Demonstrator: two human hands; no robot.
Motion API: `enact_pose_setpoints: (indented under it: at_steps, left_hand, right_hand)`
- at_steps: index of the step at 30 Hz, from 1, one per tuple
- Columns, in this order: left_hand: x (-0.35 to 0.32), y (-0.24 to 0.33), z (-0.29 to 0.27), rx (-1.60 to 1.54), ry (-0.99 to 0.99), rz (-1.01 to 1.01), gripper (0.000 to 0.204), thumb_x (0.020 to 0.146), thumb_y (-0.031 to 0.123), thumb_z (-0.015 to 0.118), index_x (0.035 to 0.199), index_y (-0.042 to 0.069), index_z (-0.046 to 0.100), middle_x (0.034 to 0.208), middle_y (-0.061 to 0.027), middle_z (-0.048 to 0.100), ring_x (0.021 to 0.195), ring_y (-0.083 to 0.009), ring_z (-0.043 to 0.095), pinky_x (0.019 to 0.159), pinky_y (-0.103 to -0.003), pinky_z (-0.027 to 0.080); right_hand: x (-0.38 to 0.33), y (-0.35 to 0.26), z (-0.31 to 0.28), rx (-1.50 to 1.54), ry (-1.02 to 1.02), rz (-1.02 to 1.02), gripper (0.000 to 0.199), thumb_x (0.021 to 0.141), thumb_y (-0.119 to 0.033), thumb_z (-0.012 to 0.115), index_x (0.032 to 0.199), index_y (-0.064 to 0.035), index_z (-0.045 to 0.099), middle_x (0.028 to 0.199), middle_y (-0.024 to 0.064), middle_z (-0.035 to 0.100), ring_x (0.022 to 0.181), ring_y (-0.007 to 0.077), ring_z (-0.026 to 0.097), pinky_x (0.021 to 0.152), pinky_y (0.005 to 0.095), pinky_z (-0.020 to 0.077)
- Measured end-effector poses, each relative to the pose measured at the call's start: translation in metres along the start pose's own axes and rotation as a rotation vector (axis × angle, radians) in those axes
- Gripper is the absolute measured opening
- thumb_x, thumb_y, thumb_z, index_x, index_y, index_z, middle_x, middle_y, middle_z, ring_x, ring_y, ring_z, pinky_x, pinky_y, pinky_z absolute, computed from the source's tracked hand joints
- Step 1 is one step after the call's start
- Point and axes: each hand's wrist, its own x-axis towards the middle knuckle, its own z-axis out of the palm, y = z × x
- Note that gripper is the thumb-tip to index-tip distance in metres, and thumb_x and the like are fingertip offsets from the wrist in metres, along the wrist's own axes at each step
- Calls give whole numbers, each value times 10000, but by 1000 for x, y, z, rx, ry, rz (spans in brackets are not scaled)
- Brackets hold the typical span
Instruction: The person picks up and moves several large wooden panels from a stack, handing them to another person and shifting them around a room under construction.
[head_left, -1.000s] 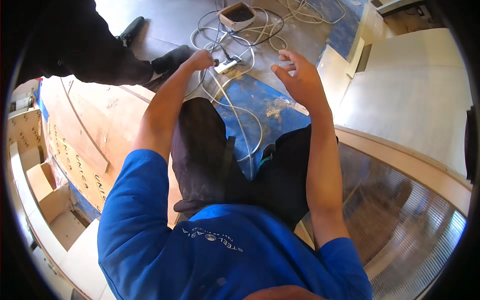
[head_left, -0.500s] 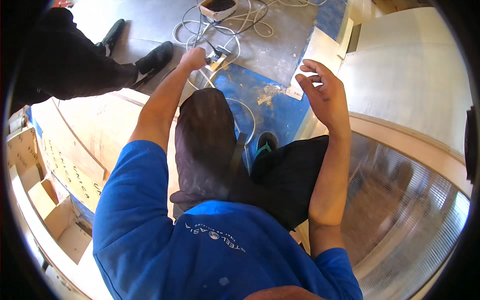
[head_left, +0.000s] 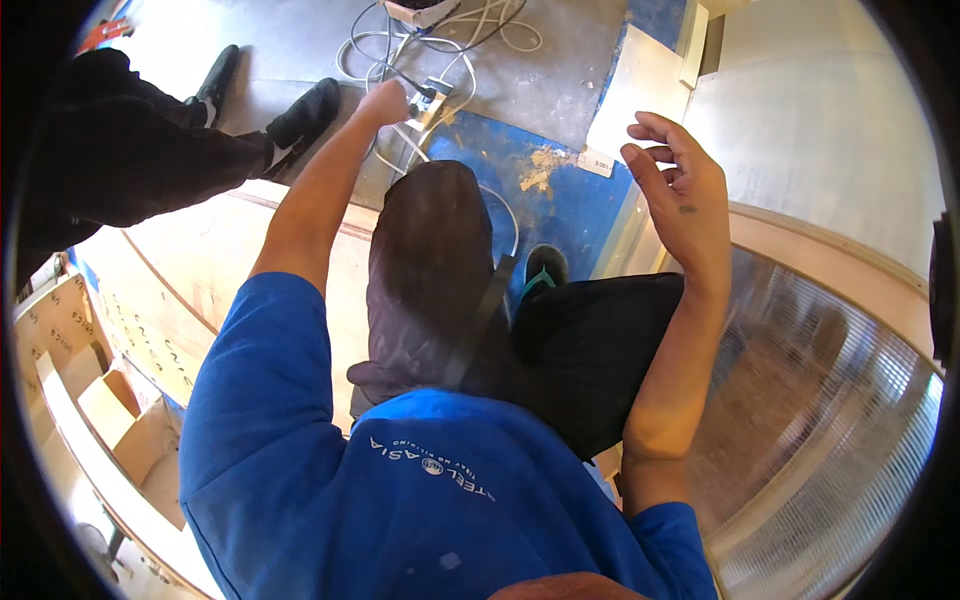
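now the left hand [head_left: 384, 102] stays closed in a fist on the white cable [head_left: 400, 72] beside the power strip [head_left: 432, 98] on the floor [head_left: 560, 80], as a second ago. meanwhile the right hand [head_left: 678, 185] has lifted clear of the cables, hanging empty with fingers loosely curled above the blue mat [head_left: 520, 190].

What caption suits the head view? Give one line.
Left hand reaches to white cables on the floor; right hand raised, empty.

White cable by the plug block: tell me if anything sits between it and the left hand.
Nothing visible does. The left hand is closed right at the white cable beside the plug block; the right hand hangs open, apart.
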Motion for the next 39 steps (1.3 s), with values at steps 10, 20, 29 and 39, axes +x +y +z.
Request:
enact_pose_setpoints:
  at_steps: [10, 20, 29, 39]
  left_hand:
    - [-13, 65, -40, -200, 16, -271, 276, 772, 128, 561, 973, -11, 688, 1046, -235, 666, 988, -385, 651, 844, -469, 523]
    - [-6, 95, -55, -143, 56, -352, 322, 895, 216, 460, 1001, 26, 698, 1068, -208, 672, 1010, -365, 652, 857, -469, 516]
    - [-6, 77, -30, -146, 23, -276, 250, 844, 185, 516, 956, 50, 694, 1019, -214, 674, 971, -383, 652, 835, -493, 512]
    - [-32, 77, -34, 61, 53, -54, 223, 862, 167, 492, 981, 59, 647, 950, -203, 673, 905, -385, 658, 768, -493, 519]
  right_hand:
    - [1, 1, -9, -38, 43, 3, 356, 866, -168, 690, 1173, -5, 612, 1035, 130, 674, 836, 187, 642, 641, 276, 516]
    - [14, 0, -13, -6, 44, -18, 362, 849, -155, 703, 1162, 1, 614, 1035, 122, 681, 842, 166, 645, 674, 269, 509]
    - [13, 12, -18, -29, 79, -75, 349, 845, -228, 693, 1109, -6, 641, 1023, 118, 691, 803, 200, 668, 642, 298, 521]
    - [-6, 2, -36, -11, 94, -48, 307, 896, -220, 663, 1145, -40, 640, 995, 56, 687, 845, 116, 623, 704, 235, 487]
